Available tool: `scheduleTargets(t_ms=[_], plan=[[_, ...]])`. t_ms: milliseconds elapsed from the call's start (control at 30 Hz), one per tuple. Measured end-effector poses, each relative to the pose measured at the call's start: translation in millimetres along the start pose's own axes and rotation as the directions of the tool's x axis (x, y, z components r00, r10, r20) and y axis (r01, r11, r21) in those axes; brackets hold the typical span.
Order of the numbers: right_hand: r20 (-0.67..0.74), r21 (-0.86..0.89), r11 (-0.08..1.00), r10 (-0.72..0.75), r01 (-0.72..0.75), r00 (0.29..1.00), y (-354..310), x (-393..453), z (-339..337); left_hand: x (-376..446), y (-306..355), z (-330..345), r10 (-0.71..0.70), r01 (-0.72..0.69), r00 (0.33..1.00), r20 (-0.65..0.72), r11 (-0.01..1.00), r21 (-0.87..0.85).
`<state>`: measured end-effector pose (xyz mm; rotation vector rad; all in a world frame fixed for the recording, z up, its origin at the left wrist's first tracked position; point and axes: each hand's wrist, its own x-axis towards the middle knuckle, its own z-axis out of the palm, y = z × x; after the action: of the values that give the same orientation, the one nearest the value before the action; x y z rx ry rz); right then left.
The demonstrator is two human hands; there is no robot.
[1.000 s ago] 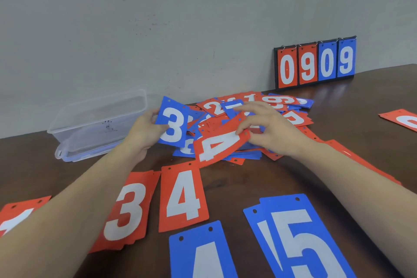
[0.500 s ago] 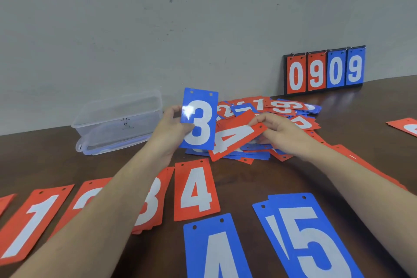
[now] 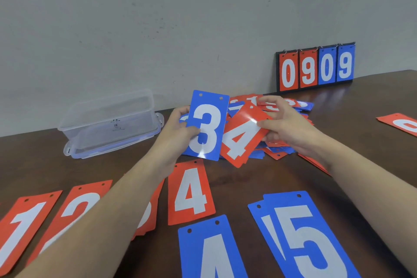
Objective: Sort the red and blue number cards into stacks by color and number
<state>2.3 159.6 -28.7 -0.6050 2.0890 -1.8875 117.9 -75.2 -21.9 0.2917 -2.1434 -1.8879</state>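
My left hand [image 3: 180,130] pinches a blue 3 card [image 3: 207,125], held upright above the table. My right hand [image 3: 286,125] pinches a red 4 card [image 3: 242,136], tilted, its edge beside the blue 3. Behind both lies a mixed pile of red and blue cards [image 3: 279,152]. On the near table lie a red 1 [image 3: 21,230], a red 2 [image 3: 77,207], a red 3 stack [image 3: 150,216] partly hidden by my left arm, a red 4 [image 3: 191,193], a blue 4 [image 3: 213,253] and a blue 5 stack [image 3: 304,237].
A clear plastic box [image 3: 110,123] sits upside down on its lid at the back left. A flip scoreboard [image 3: 316,66] reading 0909 leans on the wall at the back right. Another red card [image 3: 401,123] lies at the right edge.
Both hands have lifted their cards off the pile and toward me; the blue 3 now stands upright and the red 4 is tilted up beside it.
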Motion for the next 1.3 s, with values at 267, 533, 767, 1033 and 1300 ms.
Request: scheduleTargets(t_ms=[267, 533, 767, 1033, 1300], plan=[[-0.043, 0.037, 0.998, 0.046, -0.044, 0.998, 0, 4, -3, 0, -7, 3, -0.031, 0.031, 0.999, 0.022, 0.999, 0.01], [-0.041, -0.094, 0.995, 0.01, -0.013, 0.999, -1, 3, -1, -1, -9, 7, -0.033, 0.032, 0.998, 0.06, 0.999, 0.016], [-0.068, -0.129, 0.992, -0.007, -0.002, 0.998, -5, 2, -4, -3, -12, 10, -0.008, 0.002, 0.994, 0.105, 0.999, 0.055], [-0.078, -0.18, 0.984, -0.029, 0.014, 0.997, -6, 1, -7, -9, -8, 12, 0.014, -0.026, 0.992, 0.124, 0.995, 0.096], [-0.136, -0.205, 0.979, -0.047, 0.018, 0.99, -21, -2, -2, -17, 5, 13, 0.046, -0.05, 0.994, 0.102, 0.998, 0.032]])
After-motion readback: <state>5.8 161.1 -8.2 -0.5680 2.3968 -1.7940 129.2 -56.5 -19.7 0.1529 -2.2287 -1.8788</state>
